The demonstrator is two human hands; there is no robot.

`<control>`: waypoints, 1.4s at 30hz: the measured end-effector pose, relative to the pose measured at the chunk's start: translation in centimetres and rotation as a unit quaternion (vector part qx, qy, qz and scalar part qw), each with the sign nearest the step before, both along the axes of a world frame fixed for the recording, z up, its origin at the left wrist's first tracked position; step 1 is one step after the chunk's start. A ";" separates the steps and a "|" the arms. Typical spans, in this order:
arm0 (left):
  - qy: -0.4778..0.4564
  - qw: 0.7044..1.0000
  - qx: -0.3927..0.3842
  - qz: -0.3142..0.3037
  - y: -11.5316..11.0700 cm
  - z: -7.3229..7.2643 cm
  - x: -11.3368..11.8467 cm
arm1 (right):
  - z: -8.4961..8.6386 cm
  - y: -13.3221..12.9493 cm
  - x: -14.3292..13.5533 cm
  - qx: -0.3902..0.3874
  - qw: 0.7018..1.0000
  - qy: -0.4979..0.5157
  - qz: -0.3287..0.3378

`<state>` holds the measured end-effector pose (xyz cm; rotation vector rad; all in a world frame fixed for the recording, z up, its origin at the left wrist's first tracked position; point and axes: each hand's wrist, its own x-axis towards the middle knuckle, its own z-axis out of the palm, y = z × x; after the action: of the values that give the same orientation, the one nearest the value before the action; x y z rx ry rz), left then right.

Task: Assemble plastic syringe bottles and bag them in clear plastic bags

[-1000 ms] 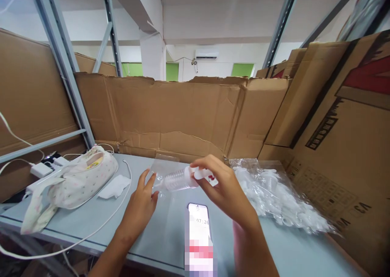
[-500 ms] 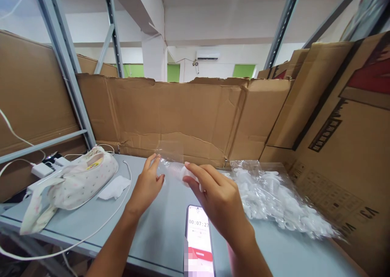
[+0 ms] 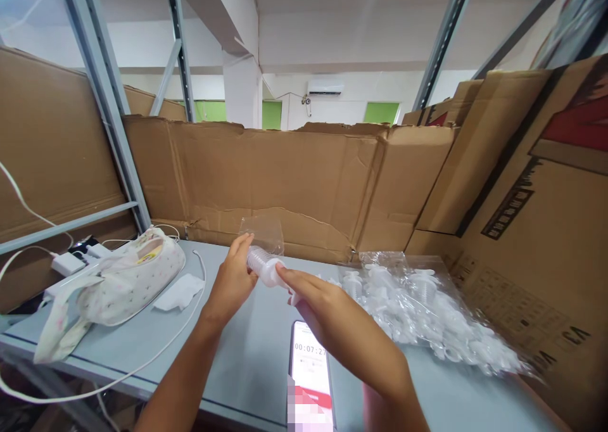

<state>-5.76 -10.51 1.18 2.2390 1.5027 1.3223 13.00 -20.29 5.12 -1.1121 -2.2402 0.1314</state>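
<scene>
A translucent white ribbed plastic tube (image 3: 259, 262) with a wider smooth end (image 3: 274, 273) is tilted between my two hands above the table. My left hand (image 3: 235, 273) is closed around the ribbed part, its thumb on the near side. Fingers straight and together, my right hand (image 3: 318, 299) presses on the smooth end; its thumb is mostly hidden underneath, where a bit of white plastic shows. A clear plastic bag (image 3: 263, 232) rises behind the ribbed part; whether the tube lies inside it I cannot tell. Below my hands a phone (image 3: 310, 356) shows a running timer.
Right of my hands lies a large clear bag (image 3: 427, 311) filled with similar white plastic pieces. On the left are a patterned cloth pouch (image 3: 128, 283), a crumpled tissue (image 3: 179, 292) and a white cable (image 3: 161, 349). Cardboard (image 3: 275, 178) walls off the table's back and sides.
My left hand has closed on the ribbed part, where its fingers were spread before. The tube has tipped and moved slightly left; my right fingers have straightened along its smooth end.
</scene>
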 end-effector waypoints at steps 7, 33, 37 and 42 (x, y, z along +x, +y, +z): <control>0.102 0.994 0.017 0.022 -2.3 0.9 2.1 | -0.2 0.8 -1.4 0.010 0.991 -0.109 -0.073; 0.071 0.957 -0.023 -0.281 -0.4 1.3 -0.2 | 0.0 5.4 4.1 -0.048 0.990 0.132 -0.024; 0.021 0.946 -0.083 -0.312 1.1 -0.9 -0.7 | 0.0 6.1 3.8 -0.064 0.990 0.121 -0.027; -0.078 0.931 -0.084 -0.345 1.5 -1.9 -0.6 | -0.1 6.4 3.6 -0.063 0.989 0.126 -0.053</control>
<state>-6.34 -9.01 -0.75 2.1709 0.6302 1.0573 16.62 -13.88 5.06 -1.2063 -1.9666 0.3528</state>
